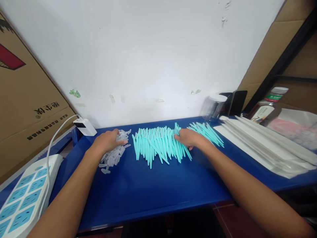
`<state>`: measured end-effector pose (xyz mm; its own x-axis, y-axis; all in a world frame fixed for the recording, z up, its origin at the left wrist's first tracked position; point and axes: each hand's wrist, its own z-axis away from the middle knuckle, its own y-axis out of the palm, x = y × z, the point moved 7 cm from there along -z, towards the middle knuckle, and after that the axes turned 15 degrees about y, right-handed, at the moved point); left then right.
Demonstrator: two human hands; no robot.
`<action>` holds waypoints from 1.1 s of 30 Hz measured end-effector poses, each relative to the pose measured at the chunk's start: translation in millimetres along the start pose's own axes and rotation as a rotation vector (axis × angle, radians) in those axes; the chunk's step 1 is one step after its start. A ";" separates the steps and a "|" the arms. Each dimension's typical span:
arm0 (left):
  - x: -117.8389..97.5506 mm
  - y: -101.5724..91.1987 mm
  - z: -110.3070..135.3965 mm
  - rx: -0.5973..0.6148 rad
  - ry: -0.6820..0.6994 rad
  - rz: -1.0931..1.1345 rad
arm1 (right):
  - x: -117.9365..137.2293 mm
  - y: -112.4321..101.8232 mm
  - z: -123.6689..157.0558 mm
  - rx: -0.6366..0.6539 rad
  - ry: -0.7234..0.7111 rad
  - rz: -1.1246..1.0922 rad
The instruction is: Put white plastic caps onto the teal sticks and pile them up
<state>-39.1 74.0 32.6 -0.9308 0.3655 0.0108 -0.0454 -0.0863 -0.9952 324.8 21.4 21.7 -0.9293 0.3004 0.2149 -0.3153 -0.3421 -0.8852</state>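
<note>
My left hand (108, 141) rests over a heap of small clear plastic caps (112, 158), its thumb and forefinger apart above the pieces. A broad row of slim, tapered turquoise plastic sticks (152, 145) lies in the middle of the blue table, most pointing toward me and a few crossing slantwise. At the right end of that row, my right hand (187, 137) has its fingers closed on a turquoise stick; the fingers partly hide it. Beyond this hand, to the right, lies a smaller group of similar turquoise sticks (206, 133).
The blue table (148, 195) stands against a white wall. At left are a power strip (27, 195), a white charger (85, 127) with a cable, and a cardboard box (29, 99). To the right are white flat packs (267, 145), a lidded jar (215, 107) and a bottle (266, 107).
</note>
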 end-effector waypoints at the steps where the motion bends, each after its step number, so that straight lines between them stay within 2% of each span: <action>1: -0.1 0.4 -0.5 -0.003 0.004 0.003 | 1.9 0.1 1.1 -0.007 -0.003 -0.008; 5: 0.1 2.3 -1.8 -0.007 0.015 0.014 | 4.3 -3.1 0.0 -0.056 -0.014 -0.018; 10: 3.1 4.7 -2.4 0.006 0.018 0.013 | 0.3 -25.3 -5.9 -0.259 -0.094 -0.078; 12: 4.1 5.3 -2.7 0.011 0.020 0.014 | 2.9 -34.0 -3.9 -0.327 -0.183 -0.157; 16: 1.9 3.6 -1.8 0.005 0.023 0.007 | 14.7 -47.3 14.5 -0.443 -0.434 -0.474; 21: -6.3 -0.3 2.2 0.014 0.008 -0.015 | 33.5 -39.8 38.9 -0.345 -0.623 -0.647; 26: -7.4 -3.0 4.0 0.000 0.018 0.017 | 47.6 -33.4 70.0 -0.365 -0.759 -0.681; 30: -1.6 0.0 3.5 0.033 0.047 0.132 | 68.4 -12.1 96.1 -0.137 -0.895 -0.785; 33: 0.2 1.9 2.8 0.062 0.064 0.183 | 82.4 10.8 108.8 -0.008 -0.878 -0.781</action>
<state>-40.4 71.2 31.1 -0.9006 0.3967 -0.1775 0.0978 -0.2129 -0.9722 223.9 -54.4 74.8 -0.2986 -0.2920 0.9086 -0.8602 -0.3301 -0.3888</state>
